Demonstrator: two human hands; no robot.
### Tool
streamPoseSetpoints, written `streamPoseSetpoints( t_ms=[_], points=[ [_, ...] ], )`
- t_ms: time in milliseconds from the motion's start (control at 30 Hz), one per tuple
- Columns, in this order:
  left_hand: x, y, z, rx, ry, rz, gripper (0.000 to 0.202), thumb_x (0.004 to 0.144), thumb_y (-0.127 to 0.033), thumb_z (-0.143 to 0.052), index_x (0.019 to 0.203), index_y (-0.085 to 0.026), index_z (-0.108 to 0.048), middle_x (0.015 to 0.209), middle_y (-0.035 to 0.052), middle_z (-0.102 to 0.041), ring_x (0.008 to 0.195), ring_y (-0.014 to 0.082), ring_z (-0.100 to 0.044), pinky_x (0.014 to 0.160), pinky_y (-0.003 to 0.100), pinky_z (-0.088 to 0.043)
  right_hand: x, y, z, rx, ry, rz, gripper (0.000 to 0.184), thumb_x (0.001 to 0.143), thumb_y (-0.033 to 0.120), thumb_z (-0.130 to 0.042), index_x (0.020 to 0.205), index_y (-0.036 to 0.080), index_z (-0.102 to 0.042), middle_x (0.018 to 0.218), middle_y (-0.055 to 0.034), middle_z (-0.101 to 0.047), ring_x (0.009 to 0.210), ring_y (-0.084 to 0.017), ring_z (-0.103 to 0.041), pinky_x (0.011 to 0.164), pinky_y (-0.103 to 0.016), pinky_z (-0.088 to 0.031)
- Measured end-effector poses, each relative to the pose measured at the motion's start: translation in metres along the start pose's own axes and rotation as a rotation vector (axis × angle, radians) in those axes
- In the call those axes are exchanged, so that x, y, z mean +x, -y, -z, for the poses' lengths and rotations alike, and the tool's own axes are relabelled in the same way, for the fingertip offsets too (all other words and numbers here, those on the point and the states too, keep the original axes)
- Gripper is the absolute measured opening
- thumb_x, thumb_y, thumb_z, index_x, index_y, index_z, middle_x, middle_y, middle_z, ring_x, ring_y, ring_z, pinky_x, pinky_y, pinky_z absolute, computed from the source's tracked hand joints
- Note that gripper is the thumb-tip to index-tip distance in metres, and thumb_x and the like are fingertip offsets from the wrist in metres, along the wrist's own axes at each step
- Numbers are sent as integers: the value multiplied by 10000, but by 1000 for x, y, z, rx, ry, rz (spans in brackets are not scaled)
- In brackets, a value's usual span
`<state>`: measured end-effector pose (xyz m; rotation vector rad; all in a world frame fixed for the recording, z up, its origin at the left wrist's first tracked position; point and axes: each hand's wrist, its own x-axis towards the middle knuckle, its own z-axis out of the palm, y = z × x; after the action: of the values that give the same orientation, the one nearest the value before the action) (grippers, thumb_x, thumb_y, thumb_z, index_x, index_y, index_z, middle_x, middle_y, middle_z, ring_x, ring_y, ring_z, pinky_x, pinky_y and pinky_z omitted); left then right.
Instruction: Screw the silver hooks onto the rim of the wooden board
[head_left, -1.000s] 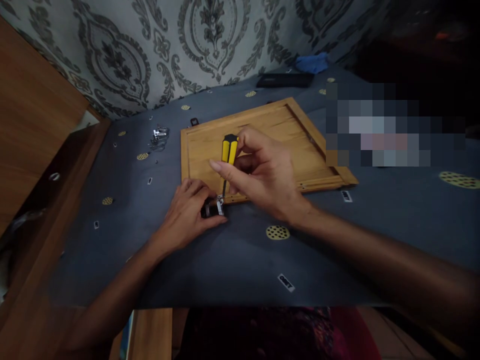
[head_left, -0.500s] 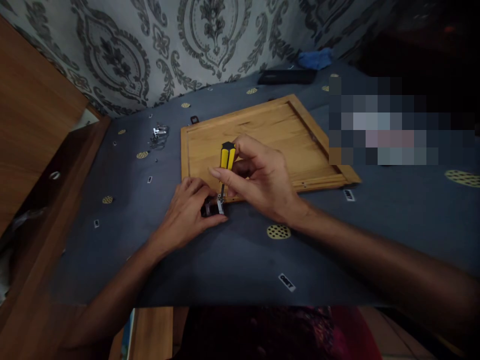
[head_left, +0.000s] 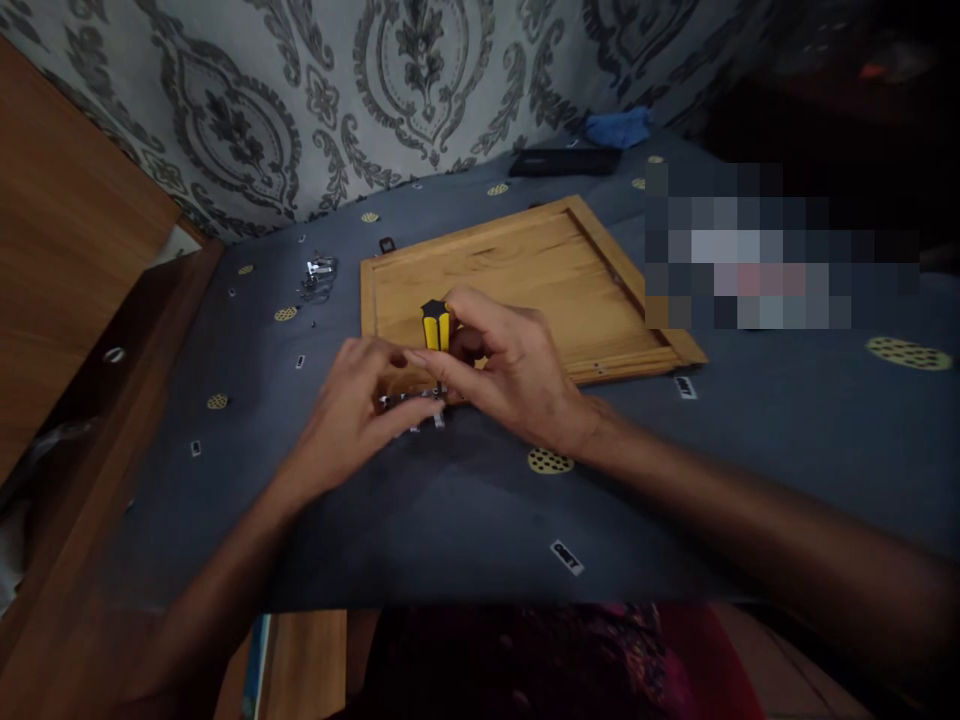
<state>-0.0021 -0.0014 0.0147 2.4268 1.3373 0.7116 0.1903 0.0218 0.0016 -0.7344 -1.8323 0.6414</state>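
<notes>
My right hand [head_left: 510,365] is closed around the yellow-and-black handle of a screwdriver [head_left: 436,325]. The tool stands nearly upright, its shaft pointing down at a small metal hinge [head_left: 439,418]. This hinge sits at the near left edge of a framed wooden panel [head_left: 525,260], partly covered by fingers. Thumb and fingers of my left hand [head_left: 356,400] close on the hinge from the left, with the thumb lying along its near side. The exact contact of the screwdriver tip is hidden.
A pile of metal hardware [head_left: 319,272] lies left of the panel on the dark patterned cloth [head_left: 420,530]. Beyond the panel are a long black case [head_left: 566,162] and a blue cloth [head_left: 619,127]. A wooden cabinet [head_left: 75,180] borders the left side; a blurred patch covers the right.
My left thumb has shifted up over the hinge, and the left fingers sit slightly higher and further left. The screwdriver and right hand have moved slightly left and down in view.
</notes>
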Motion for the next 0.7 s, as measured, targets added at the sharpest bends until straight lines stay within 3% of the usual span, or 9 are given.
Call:
streamPoseSetpoints(
  t_ms=[100, 200, 367, 500, 700],
  points=[
    [9, -19, 22, -212, -198, -37, 330, 959, -505, -591, 1202, -282, -595, 1058, 43, -638, 993, 212, -629, 903, 407, -533, 0, 1, -1, -7, -7, 34, 334, 922, 295, -645, 746, 247, -364, 676, 61, -445, 610, -104, -444, 561, -253, -363],
    [19, -40, 36, -265, -296, -97, 290, 952, -383, -646, 1231, -316, -607, 1011, 12, -624, 913, 163, -630, 835, 343, -553, 1, 0, -1, -10, -25, 68, 338, 912, 267, -651, 737, 244, -362, 672, 67, -435, 603, -95, -429, 566, -248, -361],
    [30, -57, 37, -36, -292, -201, 53, 946, -249, -655, 930, -283, -692, 844, -18, -636, 804, 139, -626, 676, 295, -565, -1, -1, -3, 41, -22, 73, 200, 917, 256, -617, 798, 233, -458, 699, 61, -483, 613, -97, -465, 579, -247, -386],
    [32, -54, 30, 17, -285, -154, 47, 951, -261, -635, 952, -291, -671, 935, -7, -657, 857, 157, -653, 694, 316, -595, -3, 1, -3, 49, -38, 48, 167, 923, 266, -609, 812, 227, -490, 709, 53, -500, 626, -100, -478, 597, -247, -407],
    [31, -54, 26, 46, -284, -205, 73, 945, -233, -650, 885, -275, -642, 829, -27, -659, 768, 145, -630, 680, 328, -563, -4, 3, -2, 91, -38, -17, 217, 895, 256, -644, 777, 233, -464, 686, 59, -511, 599, -98, -501, 568, -249, -411]
  ],
)
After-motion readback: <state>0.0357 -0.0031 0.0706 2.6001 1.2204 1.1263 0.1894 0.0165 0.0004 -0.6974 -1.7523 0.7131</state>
